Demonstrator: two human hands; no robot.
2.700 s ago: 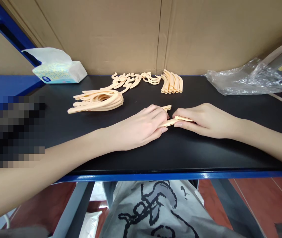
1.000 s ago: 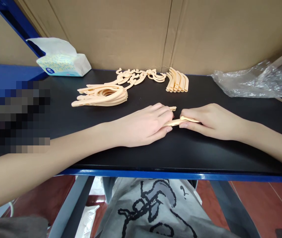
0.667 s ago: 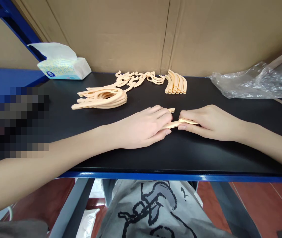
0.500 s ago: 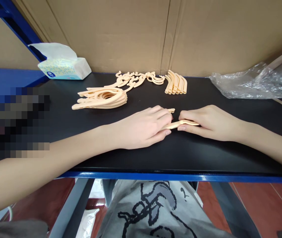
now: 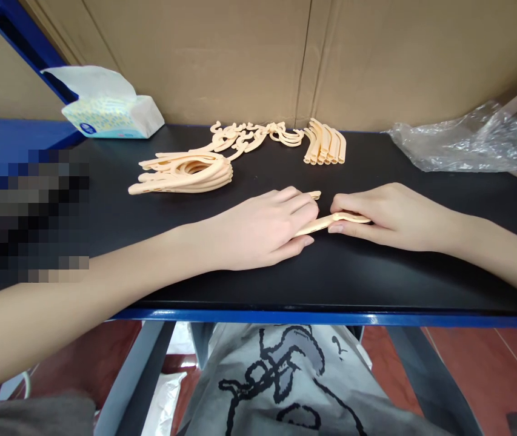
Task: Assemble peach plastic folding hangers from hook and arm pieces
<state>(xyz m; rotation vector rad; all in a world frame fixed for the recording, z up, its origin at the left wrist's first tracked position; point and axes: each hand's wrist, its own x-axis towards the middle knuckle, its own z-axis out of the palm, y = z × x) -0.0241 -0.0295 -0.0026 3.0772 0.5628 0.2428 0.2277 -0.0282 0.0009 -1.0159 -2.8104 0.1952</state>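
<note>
My left hand [image 5: 276, 227] is closed over a beige curved plastic piece [image 5: 317, 226], which looks like part of a clothes hanger. One end of it [image 5: 316, 194] pokes out beyond the fingers; the middle is covered by the hand. To the right, my right hand [image 5: 379, 218] pinches a thin beige part [image 5: 351, 218] where it meets the piece, thumb below and forefinger above. Whether the two parts are joined I cannot tell. Behind my left hand lies a stack of similar beige curved pieces [image 5: 185, 174].
Small beige hooks [image 5: 258, 136] lie in a heap at the back, beside a row of short bent beige tubes [image 5: 325, 143]. A tissue pack [image 5: 111, 115] stands back left. Clear plastic bags [image 5: 462, 142] occupy the back right. The black tabletop [image 5: 258, 290] ends in a blue edge [image 5: 249, 316].
The whole view has shifted slightly, with the tabletop things a little higher in the picture. Both hands keep their grip, and the held parts look nearly the same.
</note>
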